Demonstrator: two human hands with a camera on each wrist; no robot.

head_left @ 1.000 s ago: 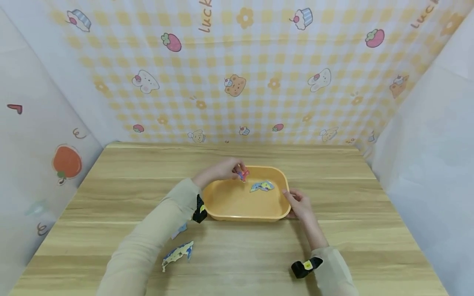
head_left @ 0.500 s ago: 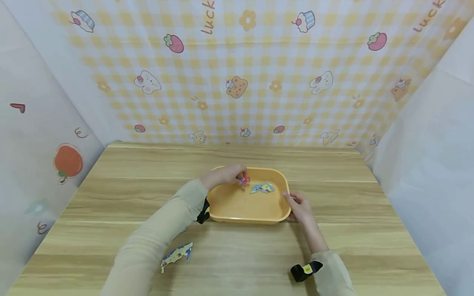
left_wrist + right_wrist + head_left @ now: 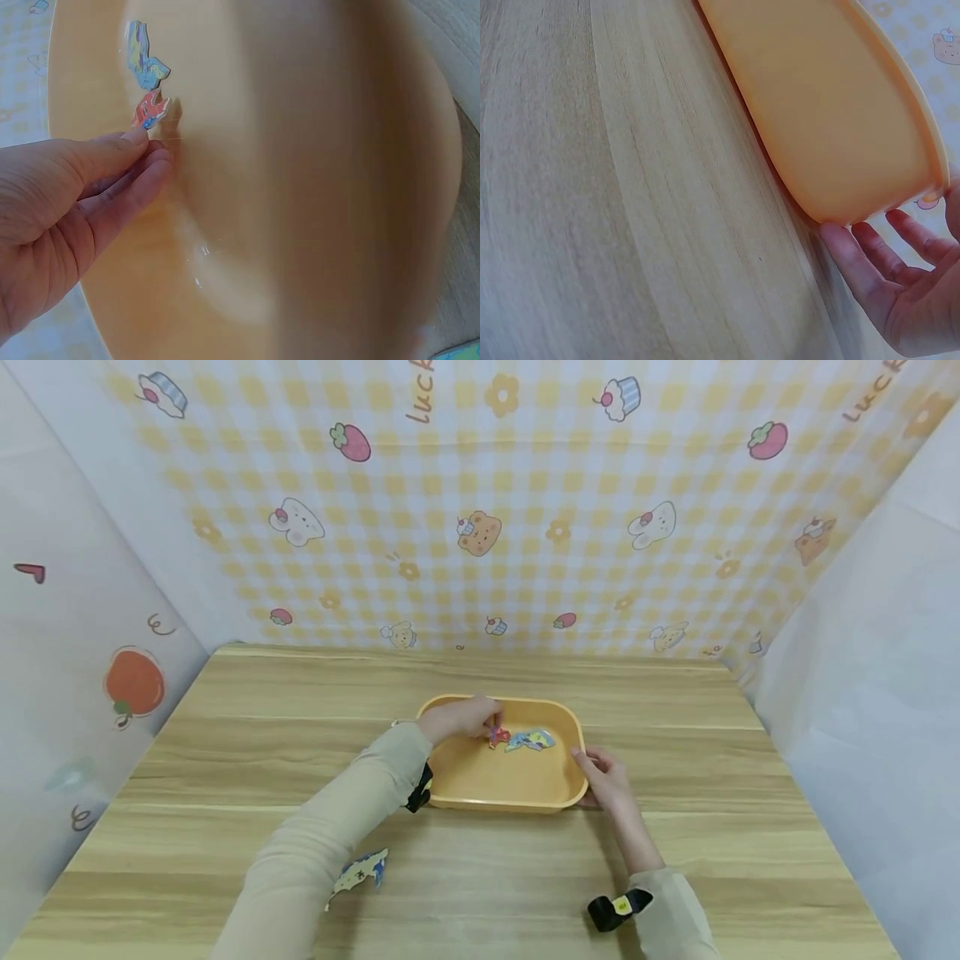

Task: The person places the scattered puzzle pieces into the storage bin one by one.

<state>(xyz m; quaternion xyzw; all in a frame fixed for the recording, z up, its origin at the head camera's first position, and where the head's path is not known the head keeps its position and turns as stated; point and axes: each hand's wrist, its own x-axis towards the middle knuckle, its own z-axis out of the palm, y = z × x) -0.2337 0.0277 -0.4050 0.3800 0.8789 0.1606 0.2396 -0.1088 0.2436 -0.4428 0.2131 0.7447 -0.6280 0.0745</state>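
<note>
Inside the yellow-orange plastic tray (image 3: 495, 781), my left hand (image 3: 467, 717) pinches a small flat red puzzle piece (image 3: 151, 109) with a blue patch, between thumb and fingers. The piece is low over the tray floor. Right beside it lies a light-blue and yellow puzzle piece (image 3: 531, 741), irregular in outline. At the tray's right end my right hand (image 3: 606, 777) grips the wall, thumb over the rim. In the right wrist view the fingertips (image 3: 840, 234) press against the outer wall.
On the wooden table (image 3: 480, 885), a cream and blue puzzle piece (image 3: 362, 872) lies near my left forearm, partly covered by the sleeve. A patterned yellow-check cloth (image 3: 480, 585) hangs behind the table, with white sheets at both sides.
My left hand has moved slightly right and down into the tray, bringing the red piece close to the blue and yellow one. The right hand stays on the tray's end.
</note>
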